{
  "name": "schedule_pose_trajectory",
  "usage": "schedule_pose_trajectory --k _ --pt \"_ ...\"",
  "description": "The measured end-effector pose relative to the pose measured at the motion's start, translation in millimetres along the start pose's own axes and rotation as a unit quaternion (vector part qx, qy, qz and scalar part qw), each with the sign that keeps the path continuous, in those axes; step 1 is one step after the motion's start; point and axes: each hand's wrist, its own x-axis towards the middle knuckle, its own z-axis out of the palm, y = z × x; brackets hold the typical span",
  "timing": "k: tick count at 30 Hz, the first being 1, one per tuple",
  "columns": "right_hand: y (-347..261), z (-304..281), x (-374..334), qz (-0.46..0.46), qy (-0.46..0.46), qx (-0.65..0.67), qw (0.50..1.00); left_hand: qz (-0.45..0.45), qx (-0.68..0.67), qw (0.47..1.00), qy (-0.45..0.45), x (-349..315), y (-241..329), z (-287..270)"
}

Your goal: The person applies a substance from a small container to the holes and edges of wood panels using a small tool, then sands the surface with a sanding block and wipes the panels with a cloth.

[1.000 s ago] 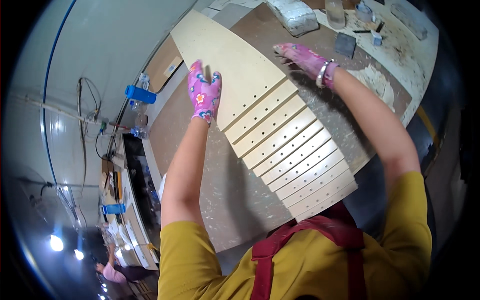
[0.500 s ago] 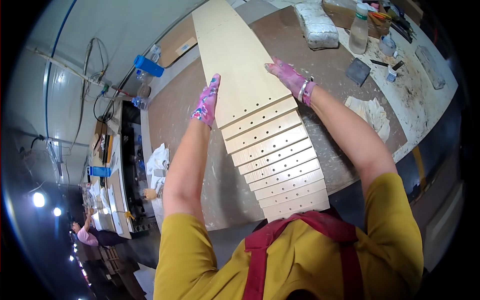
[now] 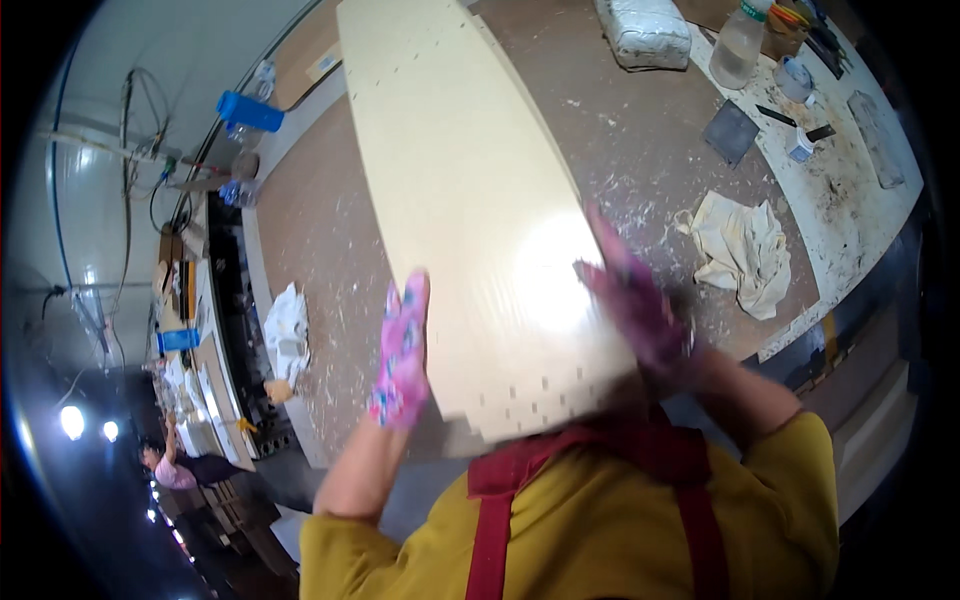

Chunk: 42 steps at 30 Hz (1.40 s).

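Note:
A stack of long pale wooden boards (image 3: 470,210) with small dark holes near its ends lies lengthwise, its near end against my body. At that end the boards are almost lined up, with small steps at the left corner. My left hand (image 3: 402,345), in a pink patterned glove, rests against the left edge, its fingers stretched along the wood. My right hand (image 3: 645,305), gloved in pink and blurred, touches the right edge. Its thumb reaches over the top face and its fingers are spread along the side; the undersides of the boards are hidden.
A brown worktop (image 3: 320,250) lies beneath the boards. To the right are a crumpled cream cloth (image 3: 745,255), a dark square block (image 3: 731,132), a bottle (image 3: 738,50) and a wrapped block (image 3: 645,35). A white cloth (image 3: 287,330) lies left. Another person (image 3: 175,470) is far left.
The stepped near ends have closed up into a nearly even stack, with the top board drawn toward me. Both hands have come nearer my body along its edges.

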Motion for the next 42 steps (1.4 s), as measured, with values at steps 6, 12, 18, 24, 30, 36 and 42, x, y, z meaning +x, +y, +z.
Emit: schedule_pose_trajectory --k 6,12,18,24,30,36,42 --pt "2.7 2.3 -55.2 -0.065 -0.011 -0.006 0.998 -0.187 -0.085 0.978 0.042 -35.6 5.1 6.1" --pt "8.2 -69.4 -19.6 -0.063 0.013 -0.165 0.984 -0.105 -0.118 0.987 -0.004 -35.1 11.0 6.3" --pt "88.8 -148.5 -50.9 -0.115 0.059 -0.717 0.685 -0.108 -0.240 0.965 0.024 -31.2 2.6 12.9" --pt "69.8 -189.7 -24.3 -0.071 0.166 -0.458 0.870 -0.042 -0.211 0.976 0.010 -35.2 3.0 12.9" --pt "-88.5 -7.5 -68.1 -0.479 -0.081 -0.439 0.756 -0.031 -0.257 0.962 -0.083 -39.8 0.9 7.5" --pt "-41.5 18.4 -77.1 -0.269 -0.298 -0.486 0.776 0.006 -0.252 0.966 -0.053 -35.6 -0.4 6.3" --pt "-65.3 -94.6 -63.3 -0.174 -0.117 -0.511 0.833 0.007 -0.205 0.978 -0.025 -32.7 -1.0 8.7"
